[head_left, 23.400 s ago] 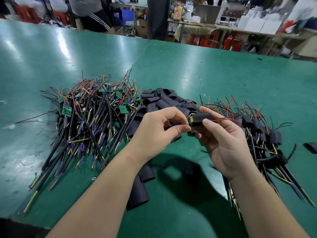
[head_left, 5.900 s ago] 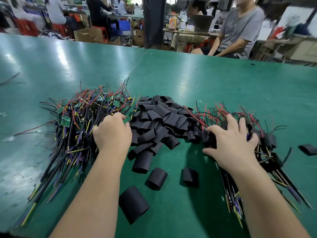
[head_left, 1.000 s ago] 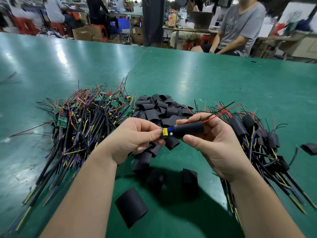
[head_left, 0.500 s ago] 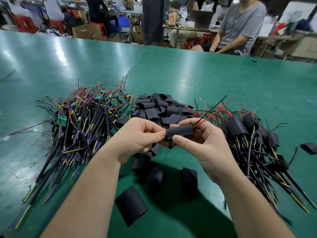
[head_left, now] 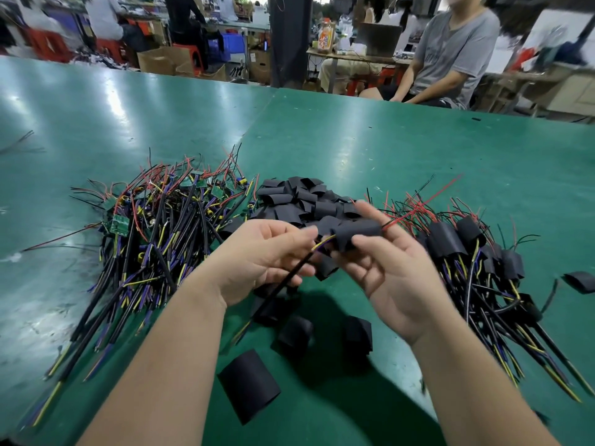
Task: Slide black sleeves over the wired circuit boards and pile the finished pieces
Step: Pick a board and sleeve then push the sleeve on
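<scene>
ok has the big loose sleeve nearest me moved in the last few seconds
No. The big sleeve still lies near-left of the two smaller loose sleeves.

Bare boards [head_left: 154,236] left, sleeves [head_left: 302,201] middle, finished pieces [head_left: 476,268] right.

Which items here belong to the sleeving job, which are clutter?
Job: black-sleeved wired board in left hand and right hand; pile of bare green wired boards; heap of loose black sleeves; pile of finished sleeved pieces.
Lying about: orange drink bottle; brown cardboard boxes.
</scene>
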Demonstrator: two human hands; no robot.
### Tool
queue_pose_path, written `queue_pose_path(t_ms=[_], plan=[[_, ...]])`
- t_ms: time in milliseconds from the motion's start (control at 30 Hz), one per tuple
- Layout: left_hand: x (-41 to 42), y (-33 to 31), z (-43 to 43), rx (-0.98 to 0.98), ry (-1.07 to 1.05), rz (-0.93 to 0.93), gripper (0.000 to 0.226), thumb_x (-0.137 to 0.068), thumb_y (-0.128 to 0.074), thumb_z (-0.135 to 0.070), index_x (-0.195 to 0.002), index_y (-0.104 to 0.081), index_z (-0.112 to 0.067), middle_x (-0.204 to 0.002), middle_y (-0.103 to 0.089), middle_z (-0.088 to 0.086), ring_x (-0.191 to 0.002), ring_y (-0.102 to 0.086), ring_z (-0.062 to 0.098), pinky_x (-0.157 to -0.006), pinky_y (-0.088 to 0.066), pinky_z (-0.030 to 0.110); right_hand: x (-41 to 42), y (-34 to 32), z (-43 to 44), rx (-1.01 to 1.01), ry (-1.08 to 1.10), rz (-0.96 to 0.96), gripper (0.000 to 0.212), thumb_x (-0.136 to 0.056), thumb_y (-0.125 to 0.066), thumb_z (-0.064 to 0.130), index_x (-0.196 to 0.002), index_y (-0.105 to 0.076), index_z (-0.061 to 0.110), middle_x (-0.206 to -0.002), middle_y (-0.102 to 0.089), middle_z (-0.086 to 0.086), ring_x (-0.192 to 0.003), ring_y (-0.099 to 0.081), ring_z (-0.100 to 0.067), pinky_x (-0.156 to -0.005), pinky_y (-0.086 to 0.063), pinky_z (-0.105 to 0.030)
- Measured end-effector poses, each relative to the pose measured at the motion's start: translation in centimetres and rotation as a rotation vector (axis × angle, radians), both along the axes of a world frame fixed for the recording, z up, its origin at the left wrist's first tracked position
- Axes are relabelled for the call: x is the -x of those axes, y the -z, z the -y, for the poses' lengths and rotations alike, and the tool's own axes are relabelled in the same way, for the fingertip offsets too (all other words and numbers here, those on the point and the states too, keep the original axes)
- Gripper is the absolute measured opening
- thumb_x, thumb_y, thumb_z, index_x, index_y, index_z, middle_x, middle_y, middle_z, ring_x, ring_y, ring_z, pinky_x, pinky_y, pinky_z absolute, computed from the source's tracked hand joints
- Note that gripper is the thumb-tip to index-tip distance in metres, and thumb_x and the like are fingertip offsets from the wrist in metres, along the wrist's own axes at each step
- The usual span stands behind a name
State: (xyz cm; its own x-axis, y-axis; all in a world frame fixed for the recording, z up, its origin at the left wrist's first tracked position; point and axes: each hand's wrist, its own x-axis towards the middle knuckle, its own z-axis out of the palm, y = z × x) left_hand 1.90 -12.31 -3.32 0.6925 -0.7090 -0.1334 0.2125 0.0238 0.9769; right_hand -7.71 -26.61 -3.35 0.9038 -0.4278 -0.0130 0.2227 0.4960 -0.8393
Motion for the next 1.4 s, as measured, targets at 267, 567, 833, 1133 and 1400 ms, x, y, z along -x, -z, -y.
queue_pose_path(t_ms=[267, 567, 833, 1133, 1400], plan=[[-3.6, 2.8, -1.2, -0.688, -0.759, 0.825, 0.016, -0.086, -0.06, -0.023, -0.1, -0.069, -0.021, -0.097, -0.067, 0.001, -0.096, -0.058, 0.024, -0.083, -0.046, 0.032, 2.8, -4.0, 8.0, 1.019, 0.491, -0.449, 0.03, -0.082, -0.065, 0.01, -0.108, -0.06, 0.026, -0.074, -0.073, 0.004, -0.063, -0.066, -0.018, -0.066, -0.056, -0.033], [-3.7, 4.1, -1.0, -1.149, -0.701, 0.872, 0.041, -0.089, -0.061, -0.036, -0.127, -0.053, -0.022, -0.129, -0.045, 0.01, -0.119, -0.038, 0.035, -0.098, -0.034, 0.044, 2.6, -2.8, 7.4, 1.564, 0.626, -0.752, 0.025, -0.08, -0.065, 0.01, -0.105, -0.068, 0.014, -0.107, -0.059, -0.021, -0.103, -0.053, -0.038, -0.087, -0.042, -0.039], [-4.9, 4.0, -2.0, -0.604, -0.907, 0.757, 0.037, -0.084, -0.068, -0.008, -0.12, -0.06, -0.014, -0.118, -0.052, 0.015, -0.082, -0.06, 0.005, -0.081, -0.036, 0.016, -0.5, -1.5, 2.1, 1.603, 0.592, -0.266, 0.01, -0.079, -0.064, 0.001, -0.086, -0.069, 0.007, -0.082, -0.063, -0.009, -0.075, -0.056, -0.027, -0.072, -0.035, -0.028], [-4.1, 1.4, -0.7, 0.423, -0.733, -0.126, 0.058, -0.086, -0.052, 0.018, -0.14, -0.033, 0.008, -0.103, -0.064, 0.012, -0.074, -0.068, 0.011, -0.062, -0.052, 0.015, -0.8, 2.3, 0.0, 1.291, 0.252, -0.227, 0.013, -0.083, -0.065, 0.007, -0.081, -0.07, 0.019, -0.069, -0.065, 0.015, -0.067, -0.058, 0.0, -0.063, -0.04, -0.006], [-1.6, 0.8, -0.4, 0.278, -0.143, 0.086, 0.053, -0.089, -0.034, 0.023, -0.123, -0.056, -0.011, -0.1, -0.072, -0.001, -0.072, -0.065, 0.006, -0.063, -0.05, 0.013, -1.4, 1.1, -0.4, 0.248, 0.036, -0.157, 0.023, -0.074, -0.068, -0.005, -0.093, -0.067, 0.008, -0.077, -0.071, -0.007, -0.054, -0.057, -0.011, -0.05, -0.043, -0.015]])
